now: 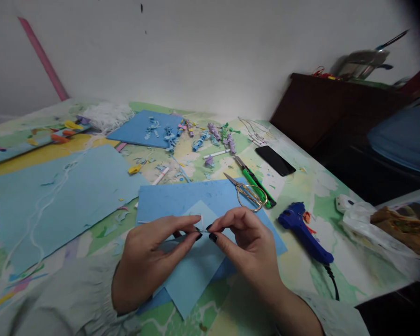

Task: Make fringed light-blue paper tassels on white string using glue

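Observation:
My left hand and my right hand meet over the blue sheets, fingertips pinched close together. Between them is a thin light-blue strip, mostly covered by the fingers. A short white piece shows just behind the fingertips; whether it is joined to the strip I cannot tell. Under both hands lies a light-blue sheet, turned cornerwise on a darker blue sheet. Gold-handled scissors rest beyond my right hand, partly on the darker sheet, beside a green box cutter.
A blue glue gun with a black cord lies at the right. Behind are a black phone, fringed paper rolls and a white marker. White string trails over a large light-blue sheet. A plastic bag sits far right.

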Motion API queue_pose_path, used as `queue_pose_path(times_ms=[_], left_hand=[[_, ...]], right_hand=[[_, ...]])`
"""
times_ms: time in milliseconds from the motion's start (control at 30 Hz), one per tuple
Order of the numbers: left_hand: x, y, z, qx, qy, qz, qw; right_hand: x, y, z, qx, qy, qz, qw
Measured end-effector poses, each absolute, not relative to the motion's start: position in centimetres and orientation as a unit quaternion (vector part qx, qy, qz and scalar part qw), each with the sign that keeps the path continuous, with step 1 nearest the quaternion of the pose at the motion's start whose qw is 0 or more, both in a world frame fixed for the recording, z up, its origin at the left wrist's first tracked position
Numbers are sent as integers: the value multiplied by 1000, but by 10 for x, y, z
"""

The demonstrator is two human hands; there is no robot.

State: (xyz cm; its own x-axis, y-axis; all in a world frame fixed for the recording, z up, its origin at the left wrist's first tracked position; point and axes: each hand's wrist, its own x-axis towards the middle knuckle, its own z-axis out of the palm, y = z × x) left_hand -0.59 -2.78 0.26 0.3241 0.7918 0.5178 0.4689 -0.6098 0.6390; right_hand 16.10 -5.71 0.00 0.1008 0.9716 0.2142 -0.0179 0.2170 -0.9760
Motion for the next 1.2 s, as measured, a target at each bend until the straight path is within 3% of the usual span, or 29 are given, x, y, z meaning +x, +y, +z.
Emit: queue_pose_path(times_ms=[300,667,933,1200], left_hand=[[-8,-29,4,825,364,420,99],[-9,-31,2,844,330,411,98],[-16,-25,-3,851,324,397,111],[-23,-22,-7,885,211,414,4]], right_hand=[[163,-59,0,-445,-524,417,594],[165,-62,-3,-457,-602,358,548],[170,-51,-2,-503,-502,439,550],[172,-47,-8,-463,-471,454,598]])
